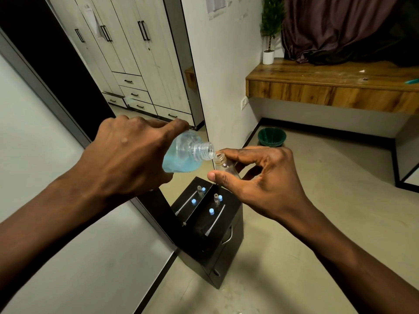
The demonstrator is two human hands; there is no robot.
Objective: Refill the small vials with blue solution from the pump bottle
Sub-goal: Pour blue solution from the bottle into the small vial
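My left hand (127, 155) grips a clear bottle (183, 152) with blue solution pooled in its lower side. The bottle has no pump on it and is tilted, with its open threaded neck pointing right. My right hand (256, 177) pinches a small clear vial (224, 165) between thumb and fingers. The vial's open mouth sits just under the bottle's neck, touching or nearly so. Below them a black cabinet (213, 236) stands against a mirror. On its top are another open vial (216, 198), two blue caps (211, 211) and a white pump tube (215, 219).
The mirror (145, 71) on the left reflects the cabinet top and white wardrobes. A green bin (271, 137) stands on the floor by the wall. A wooden shelf (328, 87) with a potted plant (269, 30) runs along the right.
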